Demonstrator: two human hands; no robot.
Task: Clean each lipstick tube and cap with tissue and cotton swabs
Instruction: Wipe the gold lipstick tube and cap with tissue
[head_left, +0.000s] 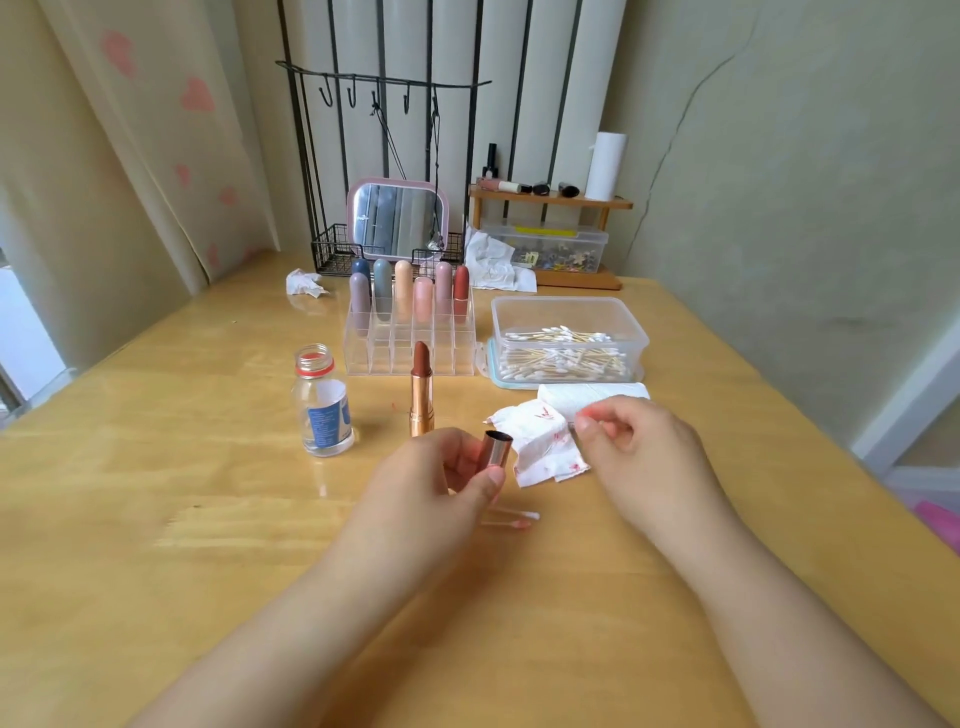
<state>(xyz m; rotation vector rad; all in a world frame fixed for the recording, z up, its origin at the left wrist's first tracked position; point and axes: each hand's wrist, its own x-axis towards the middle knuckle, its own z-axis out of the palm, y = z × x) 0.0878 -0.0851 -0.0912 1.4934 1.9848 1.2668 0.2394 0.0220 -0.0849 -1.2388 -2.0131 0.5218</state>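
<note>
— What's on the wooden table (208, 519)?
— The open lipstick tube (421, 397) stands upright, at twelve o'clock from your left hand (441, 483).
— And the hands?
— Left grips the cap (497, 448); right hand (636, 447), fingers curled, at three o'clock beside the stained tissue (540, 447).

A home dressing corner: heart-print curtain (156, 130), pink vanity mirror (397, 218) and lipstick organizer (410, 338) on a wooden table (156, 493).

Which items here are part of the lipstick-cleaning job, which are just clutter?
In play:
- rose-gold metal cap, held by left hand
- uncapped rose-gold lipstick
- red-stained white tissue
- clear tub of cotton swabs
- right hand

Lying about:
- pink-framed mirror
- clear glass bottle
- white paper roll
</note>
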